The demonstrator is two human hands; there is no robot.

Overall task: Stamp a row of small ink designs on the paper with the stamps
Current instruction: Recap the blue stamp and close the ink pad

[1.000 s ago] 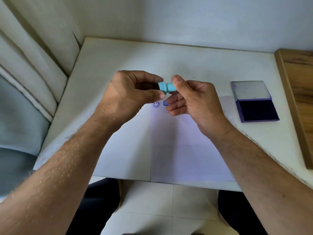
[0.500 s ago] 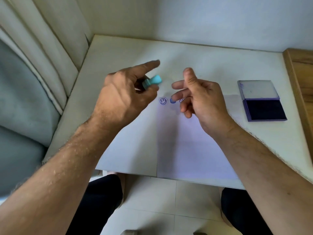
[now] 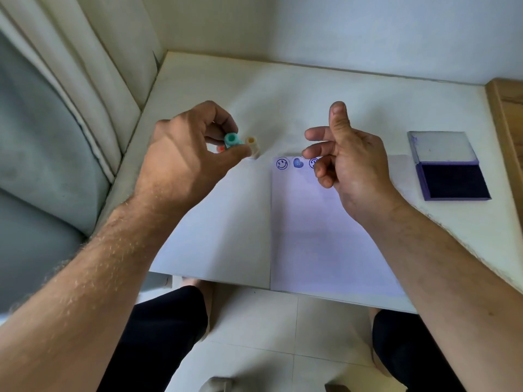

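Head view looks down on a white desk (image 3: 353, 89) set in a corner, with a curtain (image 3: 85, 80) to the left and a wooden edge (image 3: 509, 108) to the right. Left hand (image 3: 186, 157) hovers above the desk's left part, thumb and fingers pinched round a teal stamp (image 3: 232, 140) whose round hollow end faces up toward the camera. Just beside it, on the desk, an orange stamp (image 3: 252, 145) stands upright, and a red stamp (image 3: 220, 148) shows partly behind the fingers; whether the red one stands or lies cannot be told. Right hand (image 3: 351, 162) is raised over the top of the paper (image 3: 319, 236), holding nothing, with thumb pointing up, two fingers stretched left and the others loosely curled. Paper lies on the desk in front of the person, its near edge reaching the desk's front edge. Along its top runs a row of blue prints: a smiley (image 3: 282, 164), a heart (image 3: 298, 163), and a third print (image 3: 313, 162) half hidden by the right hand. Well to the right sits an open ink pad (image 3: 452, 181), lid (image 3: 443, 148) folded back, dark pad facing up.
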